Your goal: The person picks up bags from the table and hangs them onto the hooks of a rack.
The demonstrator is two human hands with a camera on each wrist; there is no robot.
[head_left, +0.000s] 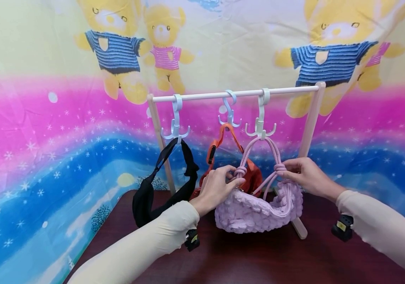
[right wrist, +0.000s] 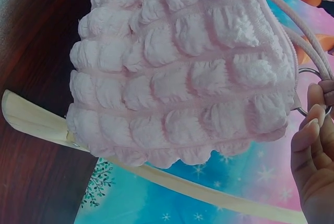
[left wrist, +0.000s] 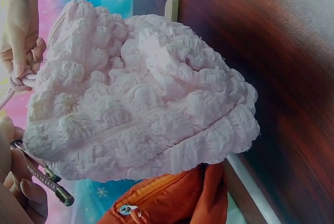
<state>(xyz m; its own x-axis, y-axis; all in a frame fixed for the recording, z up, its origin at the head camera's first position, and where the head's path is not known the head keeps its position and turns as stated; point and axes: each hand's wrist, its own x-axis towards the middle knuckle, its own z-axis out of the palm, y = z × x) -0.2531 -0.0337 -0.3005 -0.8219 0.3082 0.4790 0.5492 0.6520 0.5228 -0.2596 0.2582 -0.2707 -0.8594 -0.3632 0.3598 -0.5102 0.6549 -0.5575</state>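
A puffy pale pink handbag hangs by its cord handles from a light green multi-prong hook. My left hand pinches the knotted cord at the left side of the handles. On the other side, my right hand pinches the right knot between thumb and fingers. In the right wrist view a metal ring joins the cord to the bag beside my right fingertips. The left wrist view shows metal-tipped cord ends by my left fingers. The bag's zipped top gapes in the head view.
A wooden rack's white bar carries all the hooks. An orange bag hangs behind the pink one, partly hidden, and a black bag hangs at the left. Beneath is a dark red-brown table; a bear-print curtain stands behind.
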